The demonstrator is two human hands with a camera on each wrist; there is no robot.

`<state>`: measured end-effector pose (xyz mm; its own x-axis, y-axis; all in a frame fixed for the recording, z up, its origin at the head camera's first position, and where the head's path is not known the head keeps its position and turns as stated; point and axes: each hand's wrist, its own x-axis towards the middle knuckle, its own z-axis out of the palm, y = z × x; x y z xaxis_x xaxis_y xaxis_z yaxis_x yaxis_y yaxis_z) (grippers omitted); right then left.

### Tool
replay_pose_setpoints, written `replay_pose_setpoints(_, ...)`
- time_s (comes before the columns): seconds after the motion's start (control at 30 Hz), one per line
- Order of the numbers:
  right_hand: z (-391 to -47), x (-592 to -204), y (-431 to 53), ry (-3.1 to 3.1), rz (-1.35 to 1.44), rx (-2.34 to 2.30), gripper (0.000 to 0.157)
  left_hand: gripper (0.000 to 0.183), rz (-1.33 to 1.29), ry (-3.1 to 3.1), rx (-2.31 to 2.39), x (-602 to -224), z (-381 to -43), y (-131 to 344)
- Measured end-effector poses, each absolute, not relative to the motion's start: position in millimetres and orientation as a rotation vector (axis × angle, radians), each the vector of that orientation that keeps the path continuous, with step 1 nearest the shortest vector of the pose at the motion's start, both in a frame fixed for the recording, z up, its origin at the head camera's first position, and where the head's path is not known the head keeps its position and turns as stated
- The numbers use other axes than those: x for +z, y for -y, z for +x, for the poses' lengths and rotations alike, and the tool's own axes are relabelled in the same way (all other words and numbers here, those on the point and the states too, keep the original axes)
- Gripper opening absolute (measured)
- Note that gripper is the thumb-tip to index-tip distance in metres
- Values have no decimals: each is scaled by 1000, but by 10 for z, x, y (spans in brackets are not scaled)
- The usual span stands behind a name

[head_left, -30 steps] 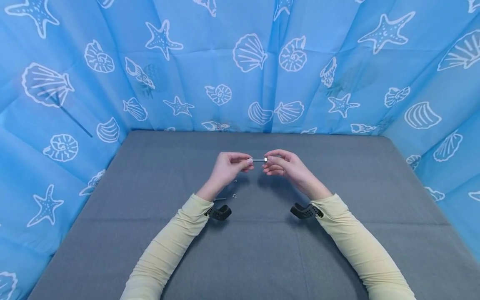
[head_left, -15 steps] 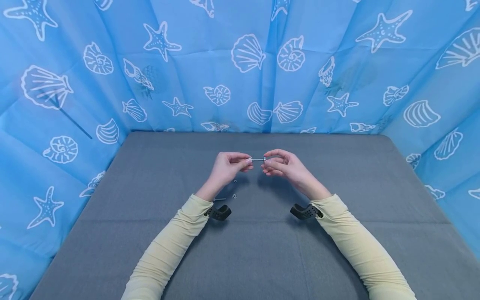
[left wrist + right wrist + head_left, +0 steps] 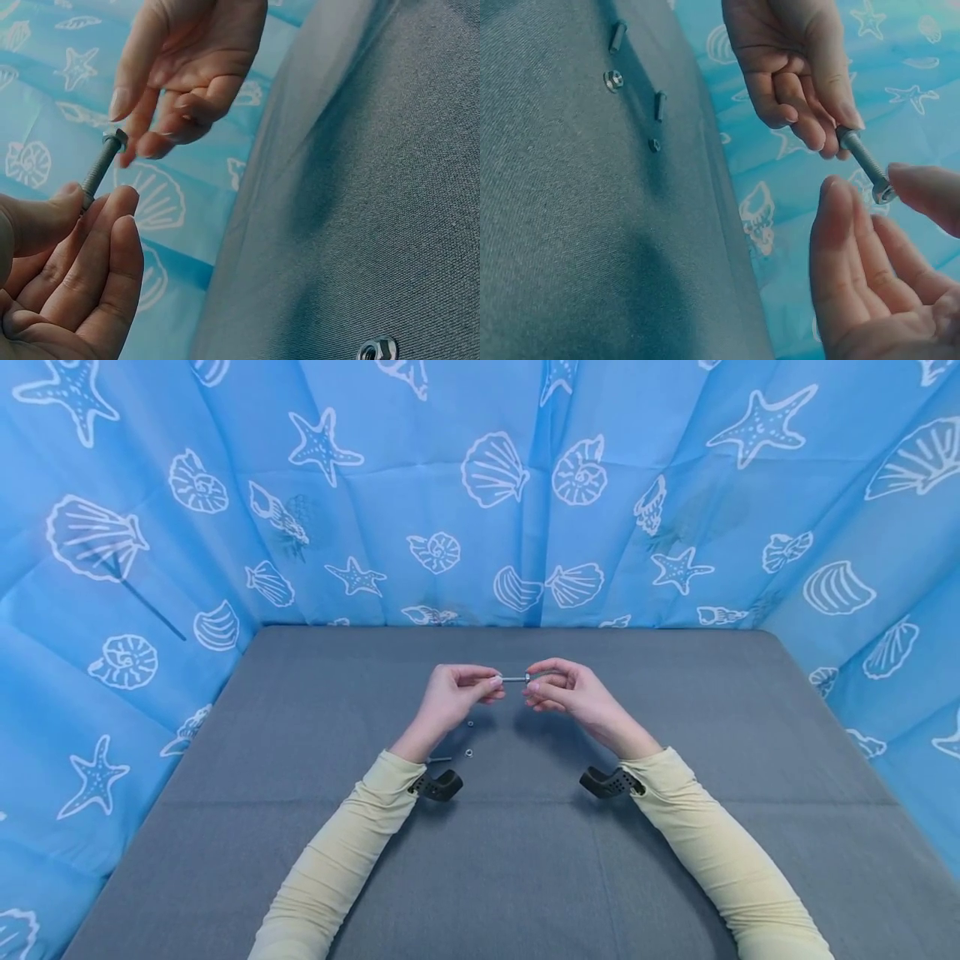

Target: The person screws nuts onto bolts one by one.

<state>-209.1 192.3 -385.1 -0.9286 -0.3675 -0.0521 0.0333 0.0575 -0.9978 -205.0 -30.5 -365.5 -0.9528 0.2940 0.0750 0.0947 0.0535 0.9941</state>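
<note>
A metal bolt (image 3: 514,679) is held level above the table, between both hands. My left hand (image 3: 452,697) pinches one end of it with thumb and fingertips, which mostly cover that end. On the other end sits a nut (image 3: 883,193), also seen as a hex nut (image 3: 115,137) in the left wrist view. My right hand (image 3: 566,692) is at this nut, its thumb touching it and its fingers curved around. Whether the right index fingertip also presses the nut is hard to tell.
On the grey cloth-covered table (image 3: 480,877) lie a small nut (image 3: 470,723), a larger nut (image 3: 468,752) and a bolt (image 3: 439,759). The right wrist view shows two loose bolts, one (image 3: 660,107) near the smaller nut. A blue shell-print curtain (image 3: 435,485) hangs behind.
Both hands stay almost in place with the bolt between them. The right thumb and fingers shift slightly at the nut, and the bolt moves a little to the left.
</note>
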Motion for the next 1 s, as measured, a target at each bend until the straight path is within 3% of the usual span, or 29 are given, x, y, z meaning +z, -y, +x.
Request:
replay_pose_setpoints(0.33,-2141,-3883,-1903,-2073,-350,-1906,29,19,370,-2156,2002,-3698,-2059,341)
replay_pose_setpoints(0.77,-2146,-3845,-1857,-2040,-377,-1924,40,19,371,-2153,2066,-3972,-2227,364)
replay_pose_setpoints(1.0,-2160,-3870,-1781,-2049,-281,-1910,33,16,358,-2149,2083,-3985,-2218,380)
